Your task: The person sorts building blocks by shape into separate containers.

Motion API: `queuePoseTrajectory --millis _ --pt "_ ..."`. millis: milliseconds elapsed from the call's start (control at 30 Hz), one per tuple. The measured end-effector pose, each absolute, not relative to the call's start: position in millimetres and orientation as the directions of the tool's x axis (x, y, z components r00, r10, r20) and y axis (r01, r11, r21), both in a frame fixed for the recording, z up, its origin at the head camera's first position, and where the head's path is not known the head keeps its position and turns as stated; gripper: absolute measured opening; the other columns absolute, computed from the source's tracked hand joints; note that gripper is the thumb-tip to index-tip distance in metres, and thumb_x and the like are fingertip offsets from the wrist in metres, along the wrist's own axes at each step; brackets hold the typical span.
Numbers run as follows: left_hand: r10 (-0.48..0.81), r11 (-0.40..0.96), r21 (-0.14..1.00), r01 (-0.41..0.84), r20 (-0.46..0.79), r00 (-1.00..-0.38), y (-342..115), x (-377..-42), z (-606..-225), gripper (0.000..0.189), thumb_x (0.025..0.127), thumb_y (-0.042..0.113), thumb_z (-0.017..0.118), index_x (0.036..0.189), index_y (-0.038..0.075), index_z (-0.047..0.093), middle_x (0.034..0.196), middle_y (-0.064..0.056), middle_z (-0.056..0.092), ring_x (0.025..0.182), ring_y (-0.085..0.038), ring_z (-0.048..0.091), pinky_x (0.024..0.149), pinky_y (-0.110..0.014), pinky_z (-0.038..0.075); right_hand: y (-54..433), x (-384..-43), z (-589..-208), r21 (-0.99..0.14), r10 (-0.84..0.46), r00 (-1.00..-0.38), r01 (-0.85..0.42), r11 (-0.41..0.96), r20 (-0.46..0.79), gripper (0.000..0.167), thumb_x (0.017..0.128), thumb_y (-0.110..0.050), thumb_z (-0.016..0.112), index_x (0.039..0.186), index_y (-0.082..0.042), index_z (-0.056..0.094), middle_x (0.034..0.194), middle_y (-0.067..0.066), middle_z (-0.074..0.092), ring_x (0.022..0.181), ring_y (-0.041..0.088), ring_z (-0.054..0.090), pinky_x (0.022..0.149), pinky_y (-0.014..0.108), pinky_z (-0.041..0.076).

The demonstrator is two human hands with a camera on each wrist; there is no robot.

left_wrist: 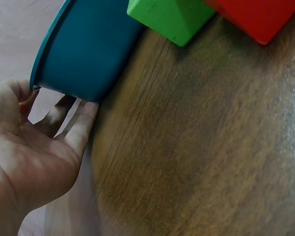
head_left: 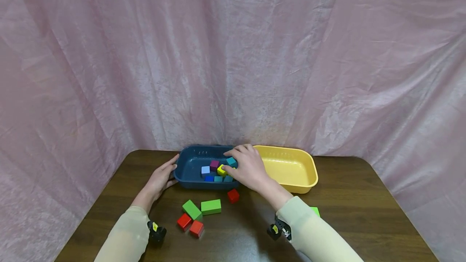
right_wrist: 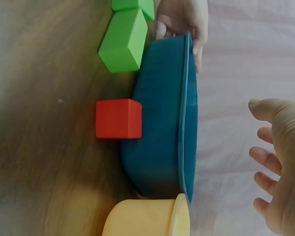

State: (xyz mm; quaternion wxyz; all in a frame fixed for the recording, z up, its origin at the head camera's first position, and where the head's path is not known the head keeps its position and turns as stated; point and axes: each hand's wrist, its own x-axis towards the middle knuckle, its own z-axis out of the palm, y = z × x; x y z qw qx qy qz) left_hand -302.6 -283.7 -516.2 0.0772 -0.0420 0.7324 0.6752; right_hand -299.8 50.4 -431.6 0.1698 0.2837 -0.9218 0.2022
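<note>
Two bins (head_left: 291, 169), three red blocks (head_left: 233, 196), two unclenched hands (head_left: 158, 180) (head_left: 249, 167), left touching the blue bin (head_left: 190, 169).

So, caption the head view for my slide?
Left hand touching the blue tray, right hand above its coloured blocks, yellow tray alongside.

So both arms come up from the bottom, pale sleeves (head_left: 127, 233) down to the wrists. Left hand (head_left: 158, 179) is off to the side, palm turned inward, fingers (left_wrist: 78, 130) spread and only a bit bent. Right arm slants up and inward, and the right hand (head_left: 249, 167) sits ahead of its wrist, thumb (right_wrist: 268, 109) well apart from the other fingers, which are loosely curved.
</note>
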Motion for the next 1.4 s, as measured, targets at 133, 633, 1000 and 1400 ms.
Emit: queuePoseTrajectory --millis 133,633,1000,1400 --pt "0.044 0.081 0.982 -0.17 -0.174 -0.984 -283.4 -301.9 -515.8 0.053 0.112 0.025 0.038 0.164 0.024 0.028 0.166 -0.015 0.025 0.141 -0.036 0.042 0.11 -0.05 0.042 52.5 -290.0 -431.8 -0.258 -0.482 -0.735 -0.641 0.723 0.476 0.035 0.088 -0.045 0.079 0.115 -0.023 0.078 0.113 -0.001 0.071 0.113 0.024 0.054 0.1 0.045 0.042" --pt "0.032 0.077 0.979 -0.19 -0.193 -0.981 -282.1 -302.7 -515.2 0.052 0.112 0.025 0.039 0.163 0.025 0.03 0.165 -0.014 0.028 0.14 -0.035 0.045 0.108 -0.049 0.044 61.7 -258.5 -433.2 -0.255 -0.523 -0.662 -0.718 0.647 0.538 0.035 0.086 -0.049 0.081 0.11 -0.024 0.079 0.11 -0.005 0.071 0.111 0.019 0.054 0.101 0.046 0.041" --pt "0.038 0.077 0.981 -0.179 -0.182 -0.983 -283.1 -303.6 -515.3 0.053 0.112 0.025 0.039 0.164 0.025 0.028 0.166 -0.014 0.027 0.141 -0.036 0.043 0.11 -0.051 0.042 64.1 -246.4 -438.0 -0.277 -0.538 -0.667 -0.724 0.632 0.516 0.037 0.085 -0.05 0.08 0.111 -0.023 0.079 0.11 -0.006 0.071 0.111 0.018 0.053 0.099 0.043 0.042" --pt "0.051 0.088 0.983 -0.16 -0.165 -0.985 -285.1 -304.0 -516.7 0.053 0.112 0.027 0.04 0.164 0.025 0.028 0.165 -0.015 0.029 0.14 -0.036 0.044 0.109 -0.048 0.044 59.9 -231.9 -444.7 -0.343 -0.562 -0.718 -0.692 0.635 0.41 0.038 0.087 -0.048 0.08 0.115 -0.023 0.078 0.114 -0.009 0.07 0.111 0.014 0.053 0.094 0.038 0.049"
